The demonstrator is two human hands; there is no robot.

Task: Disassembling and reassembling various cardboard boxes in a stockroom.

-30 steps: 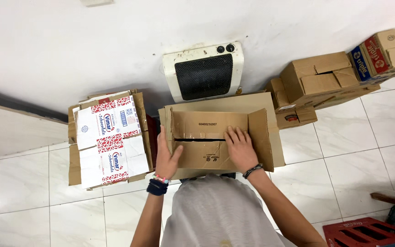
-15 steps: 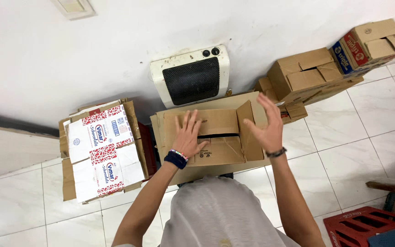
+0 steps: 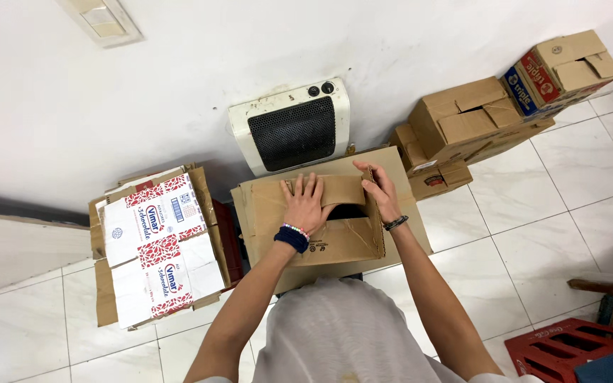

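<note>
From your head camera, looking straight down, the brown cardboard box [image 3: 328, 213] sits on the white tiled floor [image 3: 533, 213] directly in front of you, close to the white wall [image 3: 179, 78]. Your left hand [image 3: 305, 206] lies flat and open on the box's far top flap [image 3: 335, 190], fingers spread and pointing toward the wall; it presses on the flap rather than gripping it. A dark wristband and a beaded bracelet [image 3: 294, 234] sit on that wrist. Your right hand [image 3: 381, 195] is at the right side flap [image 3: 373, 213], which stands up on edge; the fingers curl loosely against it, thumb toward the box's dark opening [image 3: 349, 211] between your two hands. Whether that hand actually grips the flap, you cannot tell from here.

To your left, just beside the box, stands another carton [image 3: 154, 245] topped with white cardboard printed in red and blue. Beyond the box, against the wall, leans a white heater [image 3: 291, 135] with a black grille and two knobs, almost touching the box's far edge. To your right rear, a stack of brown cartons [image 3: 462, 128] rests by the wall, with a blue-and-red printed box [image 3: 533, 81] at its far end. A red plastic crate [image 3: 569, 347] sits at the lower right corner, well apart from your hands.
</note>
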